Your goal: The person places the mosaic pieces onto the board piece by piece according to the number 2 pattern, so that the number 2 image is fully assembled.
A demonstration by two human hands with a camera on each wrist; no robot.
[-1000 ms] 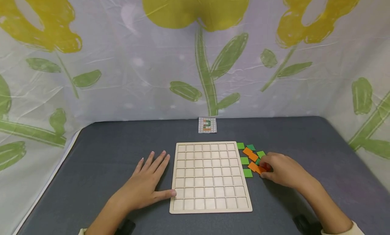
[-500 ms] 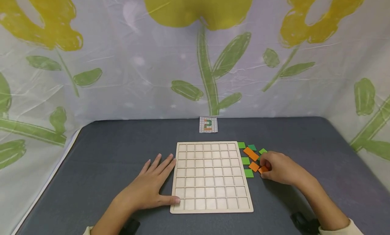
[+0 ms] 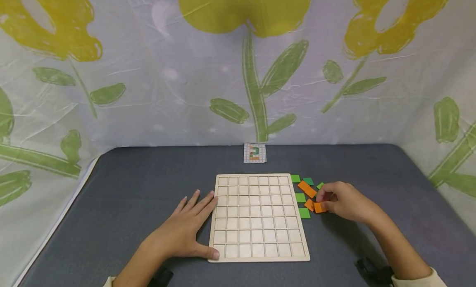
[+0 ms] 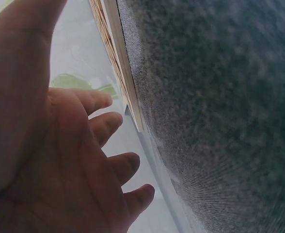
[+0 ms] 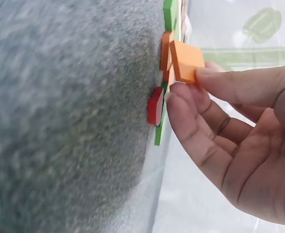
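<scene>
A pale wooden grid board (image 3: pixel 257 217) lies flat on the dark grey table. My left hand (image 3: pixel 182 235) is spread at its left side, thumb on the near left corner and fingertips along the left edge. Right of the board, my right hand (image 3: pixel 347 202) pinches a square orange tile (image 5: pixel 187 60) between thumb and fingers, tilted up from the surface. Around it lie more orange tiles (image 3: pixel 307 188) and green tiles (image 3: pixel 300 198). A red piece (image 5: pixel 155 108) shows below the fingertips in the right wrist view; in the head view the hand hides it.
Behind the board, a small card (image 3: pixel 254 152) with a coloured grid figure lies by the table's far edge. A cloth printed with yellow flowers (image 3: pixel 245 10) hangs behind the table (image 3: pixel 167 167). Green tiles touch the board's right edge.
The orange tile has been lifted and tilted in my right hand, which shifted slightly rightward. My left thumb slid down the board's left edge to its near corner.
</scene>
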